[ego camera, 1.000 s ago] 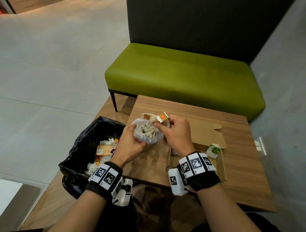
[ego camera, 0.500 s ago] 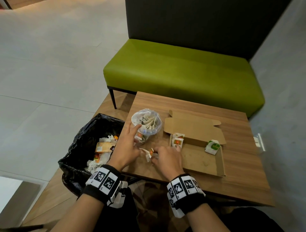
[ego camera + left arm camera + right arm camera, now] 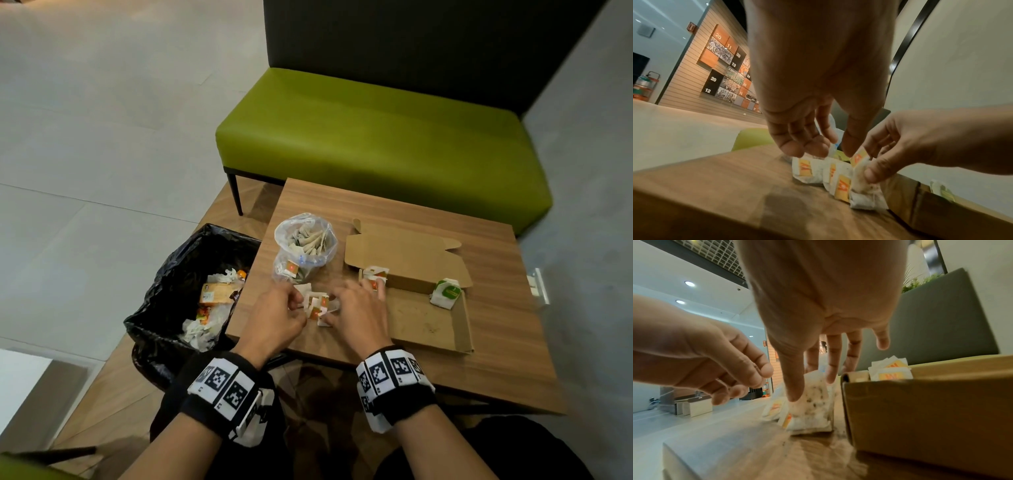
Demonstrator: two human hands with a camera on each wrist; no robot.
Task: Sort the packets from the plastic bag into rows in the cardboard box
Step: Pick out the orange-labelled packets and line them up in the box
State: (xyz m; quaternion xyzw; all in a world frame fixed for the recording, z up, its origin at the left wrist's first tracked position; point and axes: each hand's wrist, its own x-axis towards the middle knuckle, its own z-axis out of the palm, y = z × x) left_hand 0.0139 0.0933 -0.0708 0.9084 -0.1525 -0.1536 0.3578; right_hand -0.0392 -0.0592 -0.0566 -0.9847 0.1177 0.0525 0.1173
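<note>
Right hand [image 3: 920,142] grip pinches one tea packet from the loose packets [image 3: 317,306] on the worktop [image 3: 496,359]. Left hand [image 3: 274,318] fingers loosely curled over them, holding nothing. Plastic bag [image 3: 305,246] just behind; cardboard box [image 3: 424,325] to the right, with orange-label packets [image 3: 374,274] and a green-label packet [image 3: 447,293].

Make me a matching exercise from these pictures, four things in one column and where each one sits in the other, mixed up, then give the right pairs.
Things:
1. plastic bag
2. green-label packet
3. orange-label packets
4. black bin bag

Places:
A. on the floor left of the table
B. loose on the table between the left hand and right hand
C. inside the cardboard box, by its far right corner
D. standing on the table left of the box

Pairs: 1-D, 2-C, 3-B, 4-A
</note>
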